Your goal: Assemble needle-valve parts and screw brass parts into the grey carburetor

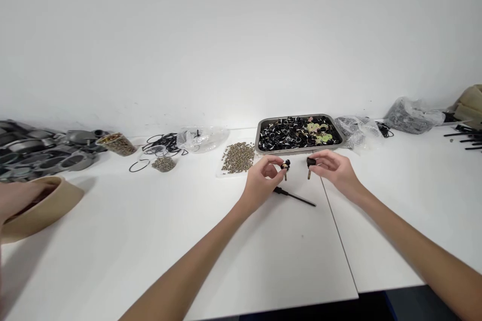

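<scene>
My left hand (264, 178) pinches a small black part with a brass-coloured pin (285, 165) pointing down. To its right, my right hand (335, 168) grips a black knob (311, 162) with a similar pin hanging below. The two pieces are held apart, just above the white table. Under my left hand lies a black screwdriver (297, 197), its shaft angled to the right and its handle partly hidden. Behind both hands stands a metal tray (301, 151) filled with black clips and some yellowish plates. A heap of small brass screws (238, 157) is left of the tray.
Another person's hand (18, 198) reaches into a beige bowl-like part (62, 203) at the far left. Grey housings (48, 153), a cup of screws (119, 144), black rings (165, 143) and plastic bags (203, 139) line the back. Right of the tray are more bags (412, 114).
</scene>
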The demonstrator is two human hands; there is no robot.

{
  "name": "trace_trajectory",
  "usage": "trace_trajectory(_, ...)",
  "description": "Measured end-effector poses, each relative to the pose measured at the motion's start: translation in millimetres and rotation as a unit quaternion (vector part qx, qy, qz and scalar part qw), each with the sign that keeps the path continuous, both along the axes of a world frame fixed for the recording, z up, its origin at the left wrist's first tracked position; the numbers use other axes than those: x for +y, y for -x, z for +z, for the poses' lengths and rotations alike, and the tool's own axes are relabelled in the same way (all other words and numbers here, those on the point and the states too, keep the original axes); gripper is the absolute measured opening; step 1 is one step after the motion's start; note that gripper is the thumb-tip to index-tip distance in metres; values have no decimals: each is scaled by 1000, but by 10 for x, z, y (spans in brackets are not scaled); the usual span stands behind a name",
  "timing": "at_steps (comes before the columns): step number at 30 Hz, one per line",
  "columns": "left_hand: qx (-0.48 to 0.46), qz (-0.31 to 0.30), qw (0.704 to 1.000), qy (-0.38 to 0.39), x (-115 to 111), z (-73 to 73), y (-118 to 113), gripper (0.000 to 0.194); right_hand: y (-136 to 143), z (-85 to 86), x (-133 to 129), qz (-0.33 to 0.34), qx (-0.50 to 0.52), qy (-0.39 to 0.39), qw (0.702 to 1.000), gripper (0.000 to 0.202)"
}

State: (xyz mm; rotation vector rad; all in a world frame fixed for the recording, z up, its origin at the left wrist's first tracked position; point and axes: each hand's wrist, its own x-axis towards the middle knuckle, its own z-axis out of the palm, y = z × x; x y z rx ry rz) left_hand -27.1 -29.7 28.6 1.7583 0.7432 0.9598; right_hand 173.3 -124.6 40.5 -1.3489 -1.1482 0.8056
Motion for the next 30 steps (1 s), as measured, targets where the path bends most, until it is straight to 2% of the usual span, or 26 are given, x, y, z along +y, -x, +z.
trace_trajectory(5,106,-53,984,-131,-171,-47,-6,19,-44,20,11,31,155,-12,987,31)
trace_trajectory(8,132,-76,974,-165,-248,-54,-2,22,-16,11,0,47,205,-1,978,31)
trace_trajectory(14,156,-96,973,-138,-300,-23,0,17,93,-27,-30,68,229,17,971,29)
trace_trajectory(21,136,-109,977,-126,-296,-16,-10,15,105,-46,-35,74,235,26,969,31)
trace_trajectory(30,109,-88,988,-70,-246,-9,-13,13,56,-38,-30,59,206,4,977,34)
